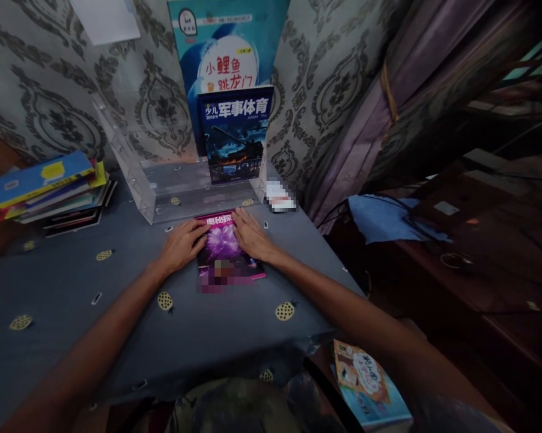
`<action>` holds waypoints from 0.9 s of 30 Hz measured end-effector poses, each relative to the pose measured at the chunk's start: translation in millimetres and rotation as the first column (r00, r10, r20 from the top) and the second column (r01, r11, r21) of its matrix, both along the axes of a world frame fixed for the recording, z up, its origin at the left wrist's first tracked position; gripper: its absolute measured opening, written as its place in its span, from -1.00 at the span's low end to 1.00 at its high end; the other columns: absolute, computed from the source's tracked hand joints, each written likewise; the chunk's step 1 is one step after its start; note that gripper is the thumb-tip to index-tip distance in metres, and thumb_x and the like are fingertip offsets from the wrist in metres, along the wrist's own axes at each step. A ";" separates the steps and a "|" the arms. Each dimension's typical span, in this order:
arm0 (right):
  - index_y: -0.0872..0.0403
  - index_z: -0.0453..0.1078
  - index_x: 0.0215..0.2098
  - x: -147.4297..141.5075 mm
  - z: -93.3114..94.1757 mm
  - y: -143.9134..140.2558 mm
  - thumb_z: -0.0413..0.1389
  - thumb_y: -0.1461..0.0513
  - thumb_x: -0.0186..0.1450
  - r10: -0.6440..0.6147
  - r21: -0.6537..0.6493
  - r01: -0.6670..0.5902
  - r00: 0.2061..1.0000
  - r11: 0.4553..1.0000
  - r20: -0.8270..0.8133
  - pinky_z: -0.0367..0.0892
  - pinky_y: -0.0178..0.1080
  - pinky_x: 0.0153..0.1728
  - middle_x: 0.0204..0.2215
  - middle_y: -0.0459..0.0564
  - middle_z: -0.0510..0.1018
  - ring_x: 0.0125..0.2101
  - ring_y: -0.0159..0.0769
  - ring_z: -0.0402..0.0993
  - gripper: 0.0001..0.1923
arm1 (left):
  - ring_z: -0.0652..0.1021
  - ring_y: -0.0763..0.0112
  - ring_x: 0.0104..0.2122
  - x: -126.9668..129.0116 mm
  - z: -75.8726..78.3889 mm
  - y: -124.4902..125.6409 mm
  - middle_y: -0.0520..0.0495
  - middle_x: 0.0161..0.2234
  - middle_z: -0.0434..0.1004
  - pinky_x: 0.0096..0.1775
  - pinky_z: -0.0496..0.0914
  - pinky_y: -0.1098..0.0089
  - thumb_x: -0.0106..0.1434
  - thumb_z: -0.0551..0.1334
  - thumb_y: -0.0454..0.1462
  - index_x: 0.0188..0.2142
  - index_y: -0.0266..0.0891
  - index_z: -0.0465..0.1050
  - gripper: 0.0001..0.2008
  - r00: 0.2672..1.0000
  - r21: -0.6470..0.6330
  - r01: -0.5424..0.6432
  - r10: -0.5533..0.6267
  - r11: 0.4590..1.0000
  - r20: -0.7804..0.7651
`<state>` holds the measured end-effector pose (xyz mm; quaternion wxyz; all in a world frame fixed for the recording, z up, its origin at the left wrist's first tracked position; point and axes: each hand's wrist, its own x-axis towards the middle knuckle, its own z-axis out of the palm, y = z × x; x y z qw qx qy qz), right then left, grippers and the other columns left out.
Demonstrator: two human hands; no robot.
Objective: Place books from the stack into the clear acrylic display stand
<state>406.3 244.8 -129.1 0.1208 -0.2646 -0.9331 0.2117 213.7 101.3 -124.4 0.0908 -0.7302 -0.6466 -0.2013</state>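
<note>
A dark book with a purple burst on its cover [223,243] lies flat on the table in front of me. My left hand [184,245] rests at its upper left edge, fingers stretched onto the cover. On the upper right of the same book lies my right hand [252,234], its fingers laid flat and slightly apart. Just behind stands a clear plastic rack [142,189]. A dark blue book with a tank on it [235,138] leans upright at the rack's right side, and a taller teal book [235,36] stands behind that one.
Several books make a stack [50,189] at the left. A small white item [280,197], partly blurred, sits right of the rack. The patterned tablecloth [226,331] drops at the front edge. Low on the right are more books [372,385]; farther right, a blue cloth [379,219] with cables.
</note>
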 end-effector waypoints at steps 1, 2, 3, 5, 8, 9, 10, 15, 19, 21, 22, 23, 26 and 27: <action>0.37 0.11 0.36 0.1 -1.2 2.5 -0.16 0.26 0.46 0.005 -0.003 -0.005 1.000 1.000 -0.009 -0.03 0.11 0.38 0.39 0.36 0.07 0.42 0.02 -0.08 -0.44 | 0.52 0.18 0.00 0.2 -0.1 -0.2 -0.17 0.02 0.53 0.04 0.44 0.11 0.44 0.06 -0.19 0.09 -0.19 0.48 -0.65 1.000 0.000 -0.005 0.005 1.000 0.001; 0.35 0.14 0.35 -0.4 -2.3 5.7 -0.15 0.27 0.45 0.014 -0.004 -0.014 1.000 1.000 -0.020 -0.02 0.12 0.37 0.38 0.36 0.10 0.41 0.02 -0.04 -0.45 | 0.53 0.19 0.00 0.5 -0.1 -0.6 -0.16 0.03 0.54 0.04 0.44 0.12 0.44 0.06 -0.19 0.10 -0.18 0.48 -0.65 1.000 0.000 -0.010 0.010 1.000 0.002; 0.32 0.17 0.34 -1.2 -3.1 9.4 -0.14 0.28 0.44 0.025 -0.001 -0.025 0.999 1.000 -0.035 0.00 0.11 0.37 0.38 0.34 0.13 0.40 0.01 0.00 -0.46 | 0.53 0.19 0.00 0.9 0.3 -1.1 -0.15 0.03 0.54 0.05 0.44 0.12 0.44 0.06 -0.19 0.10 -0.18 0.49 -0.65 1.000 -0.004 -0.016 0.016 1.000 0.003; 0.22 0.24 0.31 -3.4 -3.4 16.9 -0.12 0.32 0.41 0.030 0.010 -0.030 0.997 1.000 -0.067 0.05 0.09 0.35 0.35 0.26 0.22 0.36 -0.04 0.11 -0.48 | 0.54 0.17 0.01 2.1 2.2 -2.5 -0.16 0.06 0.54 0.06 0.44 0.12 0.44 0.05 -0.18 0.10 -0.20 0.49 -0.64 0.999 -0.027 -0.037 0.037 0.999 0.008; 0.15 0.32 0.26 -5.5 0.8 22.8 -0.08 0.34 0.38 -0.004 0.033 0.007 0.996 0.999 -0.088 0.16 0.05 0.29 0.27 0.17 0.37 0.28 -0.06 0.24 -0.51 | 0.54 0.15 0.05 5.7 10.0 -4.7 -0.16 0.11 0.53 0.08 0.42 0.13 0.44 0.04 -0.18 0.11 -0.21 0.48 -0.62 0.997 -0.101 -0.081 0.082 0.992 0.005; 0.17 0.35 0.22 -5.3 3.1 22.4 -0.07 0.34 0.38 -0.028 0.039 0.032 0.995 0.999 -0.096 0.19 0.04 0.26 0.23 0.18 0.41 0.24 -0.04 0.28 -0.53 | 0.54 0.15 0.06 7.6 14.0 -4.9 -0.16 0.12 0.52 0.09 0.42 0.14 0.44 0.04 -0.19 0.11 -0.20 0.49 -0.62 0.995 -0.131 -0.095 0.096 0.987 0.001; 0.19 0.39 0.18 -4.4 5.6 21.0 -0.06 0.33 0.38 -0.060 0.037 0.064 0.992 0.997 -0.110 0.21 0.03 0.23 0.18 0.20 0.46 0.20 -0.03 0.32 -0.56 | 0.54 0.15 0.07 10.0 18.6 -4.6 -0.15 0.13 0.52 0.10 0.41 0.14 0.44 0.03 -0.19 0.10 -0.20 0.49 -0.62 0.994 -0.160 -0.108 0.109 0.981 -0.005; 0.15 0.42 0.12 9.6 12.6 6.2 -0.10 0.29 0.43 -0.173 -0.200 0.132 0.963 0.971 -0.206 0.38 -0.16 -0.05 -0.26 0.07 0.66 -0.21 -0.17 0.55 -0.61 | 0.58 0.13 -0.02 24.4 42.4 6.6 -0.17 -0.04 0.62 0.07 0.38 0.15 0.46 0.03 -0.14 -0.07 -0.22 0.55 -0.65 0.984 -0.270 -0.177 0.162 0.946 -0.078; 0.11 0.46 0.08 19.1 11.1 -1.7 -0.08 0.27 0.44 -0.180 -0.291 0.100 0.947 0.951 -0.265 0.37 -0.23 -0.19 -0.43 -0.04 0.64 -0.39 -0.24 0.53 -0.64 | 0.59 0.08 -0.11 35.4 50.4 14.3 -0.25 -0.15 0.61 0.00 0.39 0.15 0.46 0.03 -0.03 -0.17 -0.30 0.52 -0.57 0.963 -0.322 -0.249 0.198 0.913 -0.182; 0.12 0.47 0.06 20.3 11.1 -2.2 -0.06 0.27 0.44 -0.185 -0.299 0.097 0.941 0.949 -0.283 0.36 -0.24 -0.20 -0.45 -0.04 0.64 -0.41 -0.26 0.53 -0.65 | 0.57 0.05 -0.08 42.7 50.0 11.7 -0.30 -0.08 0.58 -0.01 0.38 0.14 0.45 0.03 0.02 -0.13 -0.33 0.50 -0.53 0.955 -0.324 -0.267 0.205 0.908 -0.214; 0.13 0.48 0.06 20.3 11.4 -1.8 -0.06 0.27 0.44 -0.182 -0.299 0.093 0.941 0.950 -0.286 0.35 -0.25 -0.20 -0.45 -0.04 0.63 -0.40 -0.27 0.53 -0.66 | 0.55 0.03 -0.02 47.5 49.3 8.8 -0.32 -0.02 0.55 0.01 0.38 0.13 0.43 0.04 0.04 -0.08 -0.33 0.48 -0.51 0.954 -0.320 -0.263 0.198 0.910 -0.224; 0.14 0.48 0.05 20.3 12.1 -1.2 -0.06 0.28 0.45 -0.176 -0.297 0.088 0.942 0.951 -0.284 0.35 -0.25 -0.19 -0.45 -0.04 0.63 -0.40 -0.27 0.53 -0.66 | 0.51 0.01 0.04 53.1 48.5 5.2 -0.33 0.05 0.51 0.04 0.37 0.12 0.42 0.06 0.06 -0.03 -0.33 0.46 -0.50 0.955 -0.315 -0.255 0.185 0.914 -0.233; 0.14 0.48 0.06 20.9 14.9 1.0 -0.06 0.27 0.46 -0.154 -0.278 0.075 0.950 0.958 -0.272 0.34 -0.26 -0.19 -0.45 -0.04 0.64 -0.39 -0.28 0.53 -0.67 | 0.44 -0.01 0.10 73.8 47.2 -4.9 -0.33 0.13 0.44 0.05 0.36 0.10 0.38 0.14 0.06 0.08 -0.33 0.39 -0.47 0.948 -0.313 -0.242 0.156 0.918 -0.276; 0.14 0.47 0.06 21.6 15.8 1.6 -0.05 0.26 0.47 -0.145 -0.274 0.069 0.953 0.959 -0.267 0.34 -0.26 -0.19 -0.44 -0.04 0.64 -0.38 -0.28 0.53 -0.67 | 0.45 -0.01 0.08 80.8 47.3 -6.9 -0.34 0.10 0.46 0.03 0.37 0.10 0.38 0.15 0.03 0.07 -0.34 0.39 -0.50 0.942 -0.315 -0.249 0.154 0.916 -0.297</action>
